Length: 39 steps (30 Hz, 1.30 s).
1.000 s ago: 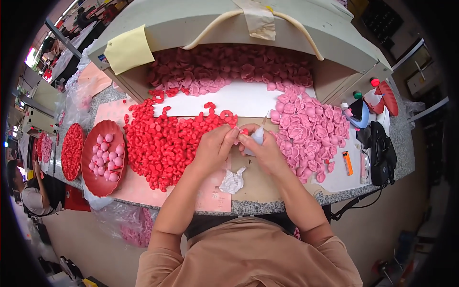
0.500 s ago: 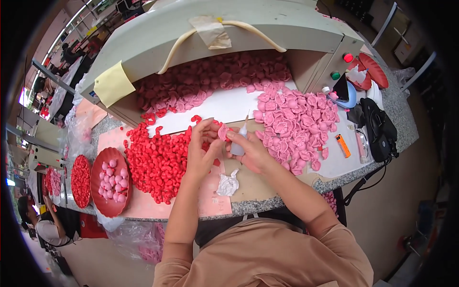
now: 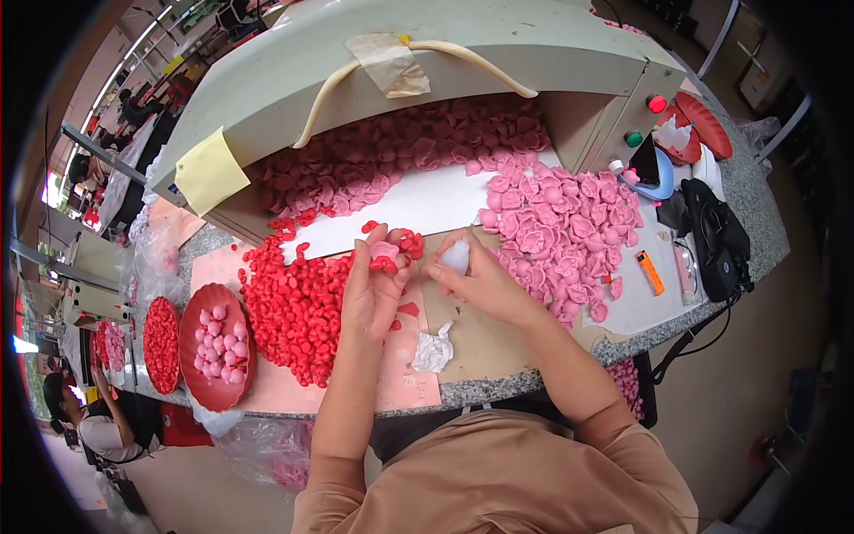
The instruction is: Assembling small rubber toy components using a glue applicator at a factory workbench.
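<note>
My left hand (image 3: 363, 298) is turned palm up, its fingers curled around a small pink petal-shaped piece (image 3: 385, 250). Red pieces show right beside that petal piece; whether they are held or lie behind the fingers, I cannot tell. In my right hand (image 3: 494, 289) is a small whitish squeeze bottle (image 3: 456, 256), tipped toward the left hand, its nozzle hidden. A heap of glossy red curved pieces (image 3: 294, 311) lies under and left of my left hand. To the right of my right hand spreads a pile of pink petal-shaped pieces (image 3: 569, 227).
More pink pieces (image 3: 427, 142) fill the grey-green box (image 3: 480, 58) ahead. Left stand a red dish (image 3: 203, 378) of pink balls and another of red pieces (image 3: 161, 347). Crumpled white paper (image 3: 433, 348) lies near the edge; an orange lighter (image 3: 650, 273) and black bag (image 3: 717, 236) are right.
The bottle has turned from nozzle up to tipped over toward the left hand. My left hand has opened out palm up, with the pink petal piece showing more fully.
</note>
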Motion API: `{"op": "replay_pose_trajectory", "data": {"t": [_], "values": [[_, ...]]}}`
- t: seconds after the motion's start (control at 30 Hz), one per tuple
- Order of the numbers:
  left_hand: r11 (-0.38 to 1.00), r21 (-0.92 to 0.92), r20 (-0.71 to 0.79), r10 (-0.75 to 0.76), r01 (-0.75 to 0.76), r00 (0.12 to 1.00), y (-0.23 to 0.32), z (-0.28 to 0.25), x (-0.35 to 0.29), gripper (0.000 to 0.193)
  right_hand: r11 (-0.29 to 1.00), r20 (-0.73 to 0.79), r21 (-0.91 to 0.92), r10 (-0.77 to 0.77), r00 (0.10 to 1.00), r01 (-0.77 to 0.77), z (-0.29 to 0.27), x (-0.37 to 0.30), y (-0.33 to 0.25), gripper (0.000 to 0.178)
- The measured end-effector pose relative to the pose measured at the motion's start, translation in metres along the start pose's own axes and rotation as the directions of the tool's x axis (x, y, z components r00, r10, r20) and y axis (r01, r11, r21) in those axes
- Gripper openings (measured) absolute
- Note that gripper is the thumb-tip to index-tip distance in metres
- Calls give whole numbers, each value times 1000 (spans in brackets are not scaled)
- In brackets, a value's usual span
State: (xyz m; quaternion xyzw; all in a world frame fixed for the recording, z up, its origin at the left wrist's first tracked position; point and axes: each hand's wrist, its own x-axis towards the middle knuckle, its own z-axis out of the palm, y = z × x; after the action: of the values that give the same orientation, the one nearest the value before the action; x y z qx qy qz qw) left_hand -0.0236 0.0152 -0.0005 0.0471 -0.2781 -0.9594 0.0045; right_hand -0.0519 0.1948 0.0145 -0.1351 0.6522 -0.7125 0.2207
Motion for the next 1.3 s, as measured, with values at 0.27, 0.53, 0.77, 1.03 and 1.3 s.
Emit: {"op": "replay_pose_trajectory", "data": {"t": [0.27,0.53,0.77,1.03,1.3], "values": [[978,67,-32,-194,196,980,-4,16,-3,48,966,-119,-124,-241,963,226,-19,1,-9,19],[967,152,96,-223,207,970,-9,12,-6,45,902,-368,102,-358,858,420,-22,-2,-14,17],[951,123,-80,-274,283,958,-16,12,-5,39,787,-278,-371,-600,750,492,-23,-1,-6,24],[946,118,-81,-295,303,952,-19,11,-4,38,793,-240,-403,-573,784,456,-19,-2,-8,20],[944,112,-91,-300,309,950,-19,12,-5,37,781,-242,-439,-578,779,444,-19,-2,-5,21]]}}
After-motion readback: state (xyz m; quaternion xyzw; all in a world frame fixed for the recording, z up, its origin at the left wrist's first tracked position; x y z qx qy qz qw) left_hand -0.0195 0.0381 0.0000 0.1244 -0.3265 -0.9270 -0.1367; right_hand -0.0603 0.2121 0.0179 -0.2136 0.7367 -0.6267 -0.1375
